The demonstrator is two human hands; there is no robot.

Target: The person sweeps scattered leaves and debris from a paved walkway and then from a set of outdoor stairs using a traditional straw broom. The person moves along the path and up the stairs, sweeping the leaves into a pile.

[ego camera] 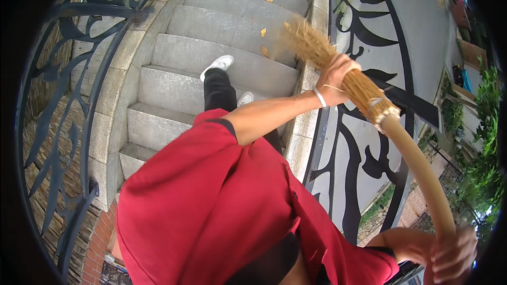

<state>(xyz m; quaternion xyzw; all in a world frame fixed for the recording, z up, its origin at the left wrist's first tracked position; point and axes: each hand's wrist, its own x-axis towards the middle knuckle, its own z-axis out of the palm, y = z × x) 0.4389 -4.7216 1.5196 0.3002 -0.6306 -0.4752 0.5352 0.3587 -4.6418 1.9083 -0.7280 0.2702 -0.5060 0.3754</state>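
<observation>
My left hand point(340, 79) is closed around the straw head of a broom point(313, 43), with a white band on the wrist. The bristle tips are blurred and lie over the right edge of the grey stone steps point(233, 19), close to a few yellow leaves point(264, 50). At the lower right my right hand point(453, 251), blurred by motion, grips the far end of the broom's pale handle point(424, 170). The handle slants across the railing on the right. My left arm reaches across in front of my body.
Black metal railings with leaf shapes stand on the left point(89, 107) and right point(350, 182), along stone kerbs point(119, 55). My white shoes point(218, 65) are on the steps. More fallen leaves point(269, 0) lie on steps farther up the picture. Green plants point(483, 126) grow beyond the right railing.
</observation>
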